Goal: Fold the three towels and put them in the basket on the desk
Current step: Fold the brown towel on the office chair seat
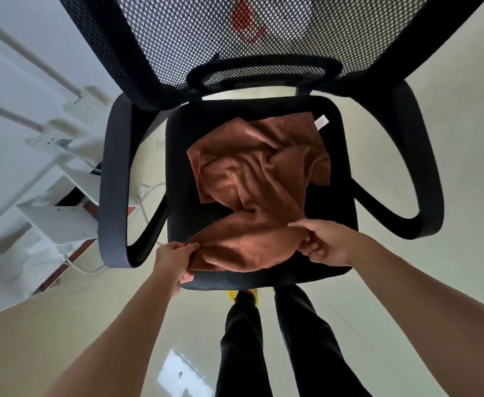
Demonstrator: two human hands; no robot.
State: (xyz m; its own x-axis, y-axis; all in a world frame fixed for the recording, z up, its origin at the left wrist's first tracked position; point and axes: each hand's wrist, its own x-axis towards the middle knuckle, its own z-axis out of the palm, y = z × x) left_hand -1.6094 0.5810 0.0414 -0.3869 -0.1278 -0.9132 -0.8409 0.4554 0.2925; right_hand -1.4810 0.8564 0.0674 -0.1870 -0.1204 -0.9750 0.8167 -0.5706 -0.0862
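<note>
Crumpled brown towels [259,179] lie in a heap on the black seat [342,224] of an office chair; I cannot tell how many there are. A white label [321,122] shows at the far right corner of the heap. My left hand [174,257] pinches the near left edge of the front towel [243,245]. At the near right, my right hand [325,242] pinches the same towel's edge. The basket and the desk are out of view.
The chair has a black mesh backrest [235,32] and two looped armrests, left [114,179] and right [418,167]. White shelving [60,202] and cables stand on the floor to the left. My legs in dark trousers [278,345] stand in front of the seat.
</note>
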